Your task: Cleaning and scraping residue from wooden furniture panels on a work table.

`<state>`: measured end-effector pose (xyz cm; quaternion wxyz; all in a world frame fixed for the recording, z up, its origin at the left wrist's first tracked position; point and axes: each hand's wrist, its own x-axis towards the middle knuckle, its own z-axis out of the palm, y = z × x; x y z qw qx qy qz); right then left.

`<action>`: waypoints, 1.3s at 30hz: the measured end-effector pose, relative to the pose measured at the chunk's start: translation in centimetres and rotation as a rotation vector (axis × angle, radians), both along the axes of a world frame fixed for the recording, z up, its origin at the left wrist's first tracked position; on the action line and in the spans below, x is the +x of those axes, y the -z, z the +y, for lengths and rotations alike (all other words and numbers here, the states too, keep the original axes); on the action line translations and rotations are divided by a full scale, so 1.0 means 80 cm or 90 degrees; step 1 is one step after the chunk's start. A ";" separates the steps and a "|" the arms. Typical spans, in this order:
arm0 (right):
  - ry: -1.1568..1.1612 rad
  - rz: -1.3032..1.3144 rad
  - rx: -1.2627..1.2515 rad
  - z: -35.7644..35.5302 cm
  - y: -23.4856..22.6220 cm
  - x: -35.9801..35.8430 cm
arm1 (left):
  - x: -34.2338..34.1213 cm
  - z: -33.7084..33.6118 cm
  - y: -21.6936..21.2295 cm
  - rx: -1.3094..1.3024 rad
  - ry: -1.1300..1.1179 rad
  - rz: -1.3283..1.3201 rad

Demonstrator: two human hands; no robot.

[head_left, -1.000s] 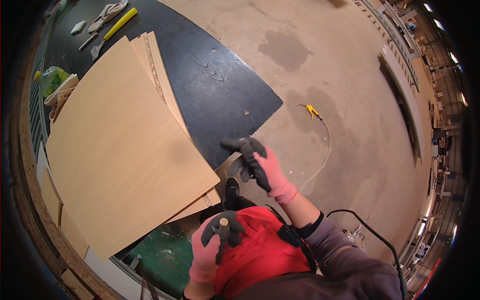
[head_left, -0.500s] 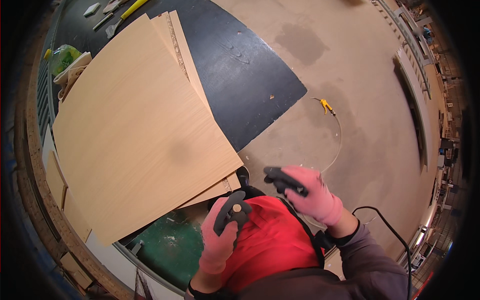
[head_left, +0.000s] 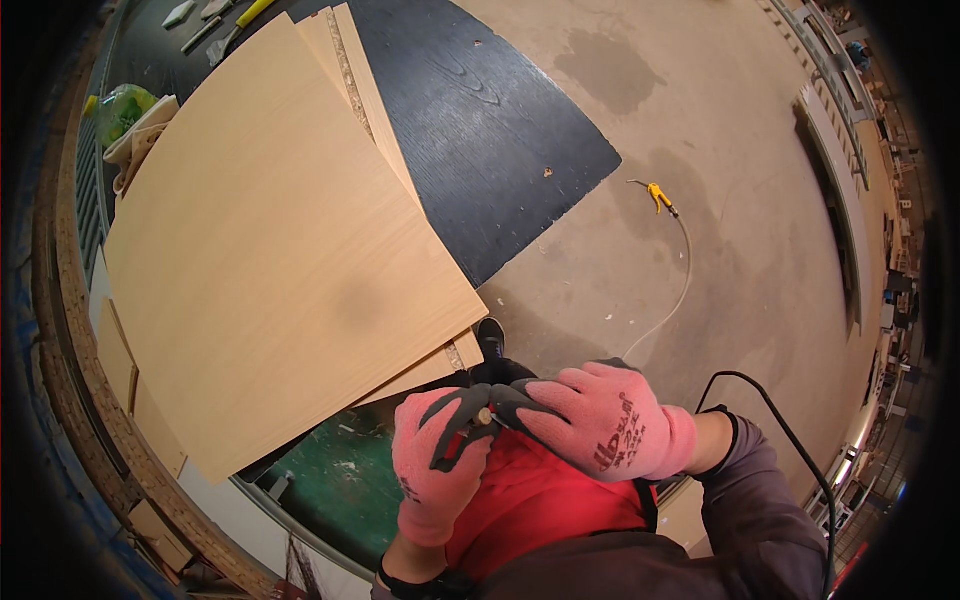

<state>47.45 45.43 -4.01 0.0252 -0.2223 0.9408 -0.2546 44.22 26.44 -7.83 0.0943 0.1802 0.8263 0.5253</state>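
Note:
In front of my red apron (head_left: 540, 485) both hands meet, in pink gloves with dark grey fingers. My left hand (head_left: 440, 450) is closed around a small object with a round tan end (head_left: 486, 416), like the end of a wooden dowel. The rest of that object is hidden in the fingers. My right hand (head_left: 600, 415) has its fingers pressed together against the tan end; whether they hold anything else is hidden. Just beyond my left hand lies the near corner of a large pale wood-grain panel (head_left: 300, 250), stacked on other boards (head_left: 425, 375).
The panels rest partly on a black board (head_left: 490, 140). A yellow air blow gun (head_left: 659, 197) with a thin hose lies on the floor at right. Far left are a green bottle (head_left: 122, 112), a cloth (head_left: 140, 145) and a yellow-handled tool (head_left: 250, 15). A black cable (head_left: 780, 450) loops beside my right arm.
My right hand has come left and down to meet my left hand, its fingers now at the round tan end. My left hand has barely moved and keeps its hold.

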 end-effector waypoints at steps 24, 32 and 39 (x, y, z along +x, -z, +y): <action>0.140 0.004 -0.196 -0.001 0.037 -0.017 | -0.002 0.008 0.026 0.129 -0.091 -0.083; 0.053 0.020 -0.101 -0.003 0.027 -0.022 | 0.002 0.004 0.035 0.127 -0.085 -0.034; 0.029 -0.001 -0.043 -0.005 0.020 -0.025 | -0.002 0.007 0.033 0.110 -0.078 0.051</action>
